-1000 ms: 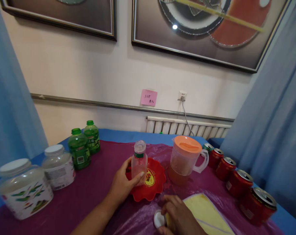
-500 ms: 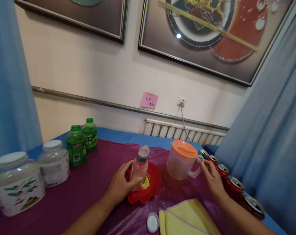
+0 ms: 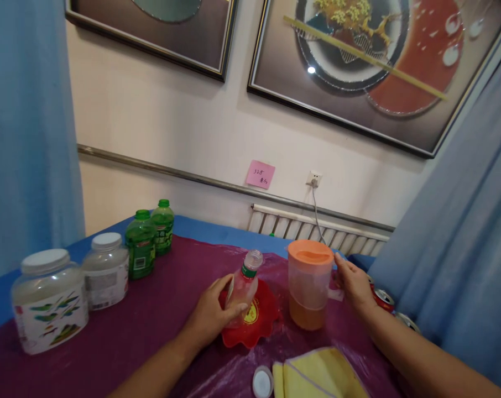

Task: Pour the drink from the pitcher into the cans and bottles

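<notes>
My left hand (image 3: 213,312) is wrapped round a clear, uncapped bottle (image 3: 243,287) with a green neck band, tilted slightly to the right over a red scalloped dish (image 3: 261,323). To its right is a clear pitcher (image 3: 309,287) with an orange lid and amber liquid in its lower part. My right hand (image 3: 354,282) is closed round the pitcher's handle, which it mostly hides. In front lie a white cap (image 3: 262,382) and a folded yellow cloth (image 3: 321,373).
Two white-lidded jars (image 3: 51,304) (image 3: 106,273) and two green bottles (image 3: 141,246) (image 3: 163,226) stand at the left. Red cans (image 3: 384,300) stand behind my right forearm. A radiator (image 3: 292,224) is beyond the table's blue back edge (image 3: 209,229).
The pitcher has turned, its handle now further behind my right hand, and it appears more upright. The view has shifted, so the objects at the left appear further right.
</notes>
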Motion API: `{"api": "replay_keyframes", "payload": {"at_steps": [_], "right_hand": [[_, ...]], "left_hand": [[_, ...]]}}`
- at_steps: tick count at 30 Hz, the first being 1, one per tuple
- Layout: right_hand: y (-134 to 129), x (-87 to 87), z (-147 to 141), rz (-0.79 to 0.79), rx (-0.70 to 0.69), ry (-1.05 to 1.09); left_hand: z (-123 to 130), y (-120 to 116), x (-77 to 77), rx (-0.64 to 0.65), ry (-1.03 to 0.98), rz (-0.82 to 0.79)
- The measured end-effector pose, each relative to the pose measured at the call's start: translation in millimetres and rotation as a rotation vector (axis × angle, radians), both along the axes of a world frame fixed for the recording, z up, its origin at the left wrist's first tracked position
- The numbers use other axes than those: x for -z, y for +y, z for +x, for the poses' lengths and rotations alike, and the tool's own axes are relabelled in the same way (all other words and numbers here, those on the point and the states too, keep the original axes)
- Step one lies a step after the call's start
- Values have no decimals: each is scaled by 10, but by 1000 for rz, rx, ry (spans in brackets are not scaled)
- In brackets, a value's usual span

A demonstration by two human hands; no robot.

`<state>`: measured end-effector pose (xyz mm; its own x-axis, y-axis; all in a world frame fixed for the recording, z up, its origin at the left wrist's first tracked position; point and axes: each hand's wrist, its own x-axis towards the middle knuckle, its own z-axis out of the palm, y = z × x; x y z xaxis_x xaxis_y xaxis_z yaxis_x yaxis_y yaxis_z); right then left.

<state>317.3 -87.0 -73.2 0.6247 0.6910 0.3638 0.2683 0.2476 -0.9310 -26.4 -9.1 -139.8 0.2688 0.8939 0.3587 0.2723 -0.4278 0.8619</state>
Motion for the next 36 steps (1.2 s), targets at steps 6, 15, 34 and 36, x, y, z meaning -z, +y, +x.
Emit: {"api": "replay_keyframes", "payload": {"at_steps": [6,15,34,36], "right_hand": [[55,-561,63,-37,-81,-74],[211,-1313,-213,-67,-215,-265],[379,-1582,-418,-194,-196,-659],[376,-1607,-434,-191,-191,-690]], "left_hand": [[-1,20,57,-46,18,44],[-36,-99,-122,-149,162,110],[-31,-158,-151,-117,264,62],[-33,-170,-169,-111,279,51]]}}
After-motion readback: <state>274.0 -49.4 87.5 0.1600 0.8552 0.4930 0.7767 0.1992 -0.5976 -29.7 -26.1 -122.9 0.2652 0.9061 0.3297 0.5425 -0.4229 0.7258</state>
